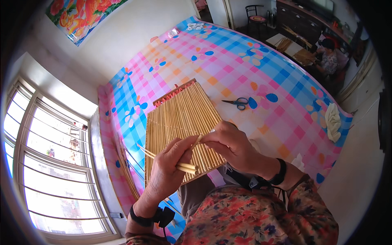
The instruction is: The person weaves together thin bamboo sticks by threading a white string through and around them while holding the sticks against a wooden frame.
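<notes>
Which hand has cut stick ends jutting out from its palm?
The left hand: yellowish sticks jut from its palm, seen against the slatted mat. The right hand shows none there.

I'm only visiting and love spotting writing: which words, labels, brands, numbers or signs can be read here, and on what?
No text can be read anywhere in this picture.
Slatted mat and held sticks: no lettering visible.
Scissors: none that can be made out.
Wall picture: no words in the visible part.
Small pale item: any print is too small to read.
</notes>
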The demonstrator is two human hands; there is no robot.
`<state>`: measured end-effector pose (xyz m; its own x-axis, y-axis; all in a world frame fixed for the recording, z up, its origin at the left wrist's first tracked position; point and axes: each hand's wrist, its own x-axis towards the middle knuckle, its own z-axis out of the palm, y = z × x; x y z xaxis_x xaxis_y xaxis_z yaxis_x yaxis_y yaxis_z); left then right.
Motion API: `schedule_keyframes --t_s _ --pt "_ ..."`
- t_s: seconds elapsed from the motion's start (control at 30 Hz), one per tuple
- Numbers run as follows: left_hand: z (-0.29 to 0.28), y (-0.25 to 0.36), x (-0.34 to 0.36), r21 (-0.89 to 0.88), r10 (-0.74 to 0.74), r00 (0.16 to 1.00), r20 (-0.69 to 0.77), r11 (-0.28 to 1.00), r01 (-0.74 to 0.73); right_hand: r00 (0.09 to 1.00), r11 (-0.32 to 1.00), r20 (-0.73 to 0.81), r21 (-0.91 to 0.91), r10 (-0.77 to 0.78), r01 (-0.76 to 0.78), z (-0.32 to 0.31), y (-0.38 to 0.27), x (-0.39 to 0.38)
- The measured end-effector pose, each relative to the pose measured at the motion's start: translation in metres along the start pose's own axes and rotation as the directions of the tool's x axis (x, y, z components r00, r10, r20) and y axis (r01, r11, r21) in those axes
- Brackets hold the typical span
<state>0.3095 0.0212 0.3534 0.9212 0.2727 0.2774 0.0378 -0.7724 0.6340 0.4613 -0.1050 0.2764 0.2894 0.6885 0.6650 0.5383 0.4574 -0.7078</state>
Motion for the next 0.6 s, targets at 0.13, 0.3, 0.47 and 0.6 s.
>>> schedule_keyframes --t_s 0.13,0.3,0.47,0.6 --pt "-0.003 0.000 0.001 -0.014 -0.035 0.999 0.025 0.999 0.035 0.996 0.985 -0.045 -0.157 -0.080 0.072 0.007 0.002 -0.001" --pt "-0.001 -0.006 -0.004 -0.013 -0.059 0.998 0.025 0.998 0.059 0.993 0.982 -0.068 -0.165 -0.100 0.087 0.010 0.003 -0.003" --pt "-0.002 -0.003 -0.004 -0.024 -0.064 0.998 0.019 0.998 0.065 0.992 0.993 -0.110 -0.105 -0.062 0.050 0.012 0.002 0.000" --pt "-0.003 -0.003 -0.004 -0.030 -0.095 0.995 0.020 0.995 0.096 0.996 0.991 -0.075 -0.129 -0.052 0.042 0.009 -0.003 0.000"
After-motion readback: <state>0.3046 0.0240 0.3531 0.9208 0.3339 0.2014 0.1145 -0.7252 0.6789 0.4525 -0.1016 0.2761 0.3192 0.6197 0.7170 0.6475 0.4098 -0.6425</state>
